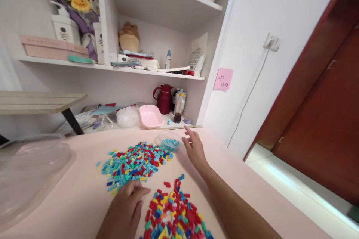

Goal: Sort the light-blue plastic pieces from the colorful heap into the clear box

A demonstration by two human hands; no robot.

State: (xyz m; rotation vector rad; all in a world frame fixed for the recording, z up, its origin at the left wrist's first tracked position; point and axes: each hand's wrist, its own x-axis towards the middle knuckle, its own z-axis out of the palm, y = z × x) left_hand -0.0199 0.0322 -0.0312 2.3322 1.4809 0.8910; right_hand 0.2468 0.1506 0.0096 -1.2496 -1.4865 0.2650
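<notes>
- From where I stand: mixed far pile of small bricks (137,162) on the worktop (84,179); second, redder near pile (179,214) closer to the person
- Clear tub (162,135) just beyond the far pile, light-blue bricks (170,143) inside
- Right hand (195,151) beside the tub, fingers parted, no brick visible between them
- Left hand (127,201) at the far pile's near edge, fingers loosely curled; cannot tell whether it touches or holds bricks
- Step in hand, my judgement: picking by colour, light-blue into the tub; plenty of that colour remains in the far pile
- Next move calls, I judge, for a narrow fingertip pinch on one light-blue brick, leaving its neighbours undisturbed
</notes>
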